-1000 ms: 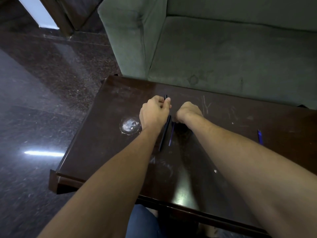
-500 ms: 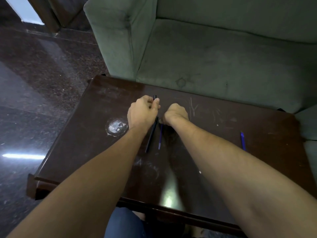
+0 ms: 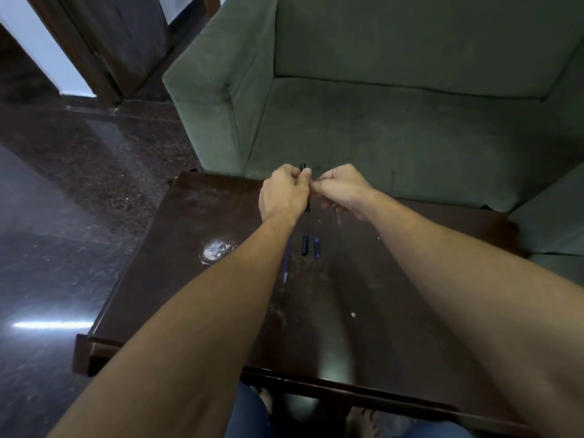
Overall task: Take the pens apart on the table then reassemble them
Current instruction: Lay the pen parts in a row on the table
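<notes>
My left hand [image 3: 282, 192] is closed around a black pen barrel [image 3: 307, 203], held upright above the far part of the dark wooden table [image 3: 177, 279]. The barrel's top end sticks out above my fingers. My right hand [image 3: 343, 189] pinches in against the barrel from the right; what its fingertips hold is hidden. On the table below the hands lie a thin blue refill [image 3: 286, 263], partly under my left forearm, a short black pen piece [image 3: 305, 246] and a small blue pen piece [image 3: 317, 247].
A green sofa [image 3: 395, 131] stands right behind the table's far edge. A round whitish stain [image 3: 217, 249] marks the table left of my left arm. Dark polished floor [image 3: 63, 216] lies to the left. My knees show under the near edge.
Both hands have risen from the table surface and moved toward the far edge with the black barrel. A short black piece and a small blue piece now lie below them.
</notes>
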